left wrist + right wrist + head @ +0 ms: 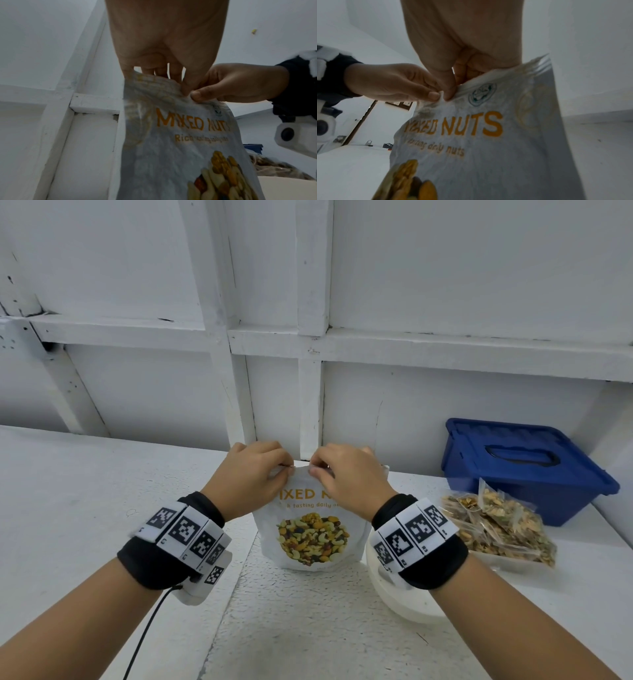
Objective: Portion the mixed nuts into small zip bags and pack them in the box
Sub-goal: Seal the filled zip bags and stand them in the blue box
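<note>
Two hands pinch the top of a mixed-nuts pouch.
At frame centre the left hand point(251, 474) and right hand point(346, 475), fingers curled, grip the top edge of the upright pouch point(313, 537) on the white table point(85, 491); filled zip bags point(498, 522) and the lidded blue box point(524, 463) sit at right.

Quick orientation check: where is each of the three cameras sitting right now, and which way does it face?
Head: above the table, facing forward and down at the mixed nuts pouch, blue box and filled zip bags; both forearms show.
Left wrist: under the left hand, looking up along its fingers pinching the pouch top.
Right wrist: under the right hand, mirrored.
Shared: both wrist views show the pouch and the opposite hand.
</note>
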Demonstrator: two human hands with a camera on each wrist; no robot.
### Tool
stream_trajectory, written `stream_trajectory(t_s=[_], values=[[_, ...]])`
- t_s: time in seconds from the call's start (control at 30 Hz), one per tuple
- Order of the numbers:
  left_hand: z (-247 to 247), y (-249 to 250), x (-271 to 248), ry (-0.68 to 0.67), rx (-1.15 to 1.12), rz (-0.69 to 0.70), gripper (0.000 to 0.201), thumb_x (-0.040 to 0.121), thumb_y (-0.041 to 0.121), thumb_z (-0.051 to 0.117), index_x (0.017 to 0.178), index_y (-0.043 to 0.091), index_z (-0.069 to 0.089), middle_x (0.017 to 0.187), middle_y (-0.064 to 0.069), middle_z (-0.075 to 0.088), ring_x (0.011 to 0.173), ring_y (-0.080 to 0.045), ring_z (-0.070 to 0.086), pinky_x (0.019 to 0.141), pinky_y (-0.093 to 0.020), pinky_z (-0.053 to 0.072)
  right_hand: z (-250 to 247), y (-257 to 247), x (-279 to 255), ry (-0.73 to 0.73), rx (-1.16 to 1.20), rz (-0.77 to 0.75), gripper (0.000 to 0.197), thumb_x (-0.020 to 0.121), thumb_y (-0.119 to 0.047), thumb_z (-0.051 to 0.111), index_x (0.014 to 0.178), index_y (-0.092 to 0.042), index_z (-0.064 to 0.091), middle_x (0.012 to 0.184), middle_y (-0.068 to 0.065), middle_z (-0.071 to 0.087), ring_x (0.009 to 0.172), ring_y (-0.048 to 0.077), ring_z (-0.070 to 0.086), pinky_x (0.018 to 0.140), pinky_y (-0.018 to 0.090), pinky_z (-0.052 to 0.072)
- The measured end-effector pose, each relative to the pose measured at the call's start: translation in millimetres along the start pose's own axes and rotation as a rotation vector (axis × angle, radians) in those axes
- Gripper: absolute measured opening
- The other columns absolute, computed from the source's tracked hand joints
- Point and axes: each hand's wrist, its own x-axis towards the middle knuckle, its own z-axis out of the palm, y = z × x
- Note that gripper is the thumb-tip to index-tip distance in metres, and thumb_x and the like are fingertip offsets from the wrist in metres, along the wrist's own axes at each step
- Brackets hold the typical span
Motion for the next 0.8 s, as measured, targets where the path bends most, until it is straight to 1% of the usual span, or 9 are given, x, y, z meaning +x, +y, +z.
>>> stream_trajectory(t_s=[0.1,0.23,0.3,0.4,0.5,0.57,0.63,0.7,0.8], values=[[1,8,3,-0.023,0.061,0.06,0.034,0.084,0.036,0.039,0.083,0.017,0.067,0.075,0.006,0.062,0.067,-0.016,0.061,0.06,-0.029,0.031,3,-2,-2,0.022,-0.019,-0.042,0.019,0.096,-0.028,0.045,0.098,-0.018,0.061,0.096,-0.007,0.062,0.091,0.013,0.052,0.076,0.03,0.025],[4,8,4,-0.009,0.039,0.053,0.03,0.083,0.035,0.041,0.076,0.017,0.064,0.07,0.008,0.061,0.063,-0.017,0.06,0.059,-0.029,0.031,2,0,-3,0.016,0.008,-0.027,0.02,0.096,-0.029,0.045,0.1,-0.02,0.062,0.098,-0.007,0.063,0.091,0.013,0.054,0.077,0.03,0.024],[4,7,4,-0.013,0.032,0.052,0.029,0.083,0.034,0.041,0.075,0.018,0.064,0.07,0.009,0.061,0.064,-0.017,0.06,0.06,-0.029,0.03,0,1,-4,-0.004,0.017,-0.026,0.021,0.096,-0.03,0.045,0.102,-0.02,0.063,0.099,-0.007,0.063,0.091,0.012,0.055,0.081,0.032,0.028],[2,5,4,-0.02,0.042,0.052,0.032,0.083,0.036,0.04,0.076,0.019,0.066,0.071,0.01,0.063,0.065,-0.016,0.06,0.063,-0.03,0.029,-4,8,-7,-0.004,0.073,-0.003,0.019,0.095,-0.027,0.048,0.101,-0.017,0.063,0.098,-0.005,0.064,0.088,0.013,0.056,0.087,0.034,0.038],[-1,-3,2,-0.049,-0.008,0.036,0.041,0.085,0.042,0.035,0.085,0.018,0.068,0.078,0.007,0.066,0.071,-0.017,0.06,0.065,-0.031,0.031,-5,18,-10,0.015,0.1,0.021,0.017,0.094,-0.024,0.049,0.096,-0.014,0.062,0.09,-0.007,0.059,0.08,0.01,0.051,0.083,0.034,0.043],[-2,-8,1,-0.048,-0.038,0.011,0.044,0.085,0.045,0.033,0.085,0.017,0.067,0.081,0.007,0.067,0.073,-0.016,0.06,0.067,-0.031,0.03,-4,20,-13,0.021,0.061,0.015,0.016,0.095,-0.023,0.047,0.096,-0.015,0.061,0.089,-0.009,0.056,0.081,0.011,0.05,0.082,0.033,0.04],[-1,-10,-1,-0.016,-0.014,0.022,0.039,0.085,0.042,0.035,0.081,0.017,0.066,0.078,0.008,0.066,0.071,-0.016,0.059,0.067,-0.032,0.03,-2,17,-14,0.05,-0.008,-0.01,0.016,0.095,-0.022,0.046,0.095,-0.015,0.06,0.092,-0.006,0.059,0.085,0.014,0.052,0.079,0.033,0.034],[2,-10,-3,0.007,0.011,0.023,0.035,0.085,0.039,0.037,0.079,0.018,0.065,0.076,0.009,0.065,0.069,-0.016,0.06,0.067,-0.032,0.029,2,14,-14,0.089,-0.053,-0.028,0.015,0.094,-0.021,0.047,0.094,-0.014,0.06,0.091,-0.003,0.061,0.085,0.016,0.053,0.076,0.033,0.03],[5,-12,-4,0.008,0.017,-0.02,0.038,0.086,0.042,0.036,0.082,0.018,0.066,0.079,0.009,0.066,0.072,-0.016,0.06,0.067,-0.03,0.029,3,15,-14,0.123,-0.044,-0.018,0.015,0.094,-0.022,0.048,0.093,-0.015,0.061,0.089,-0.004,0.061,0.083,0.016,0.054,0.075,0.032,0.027]])
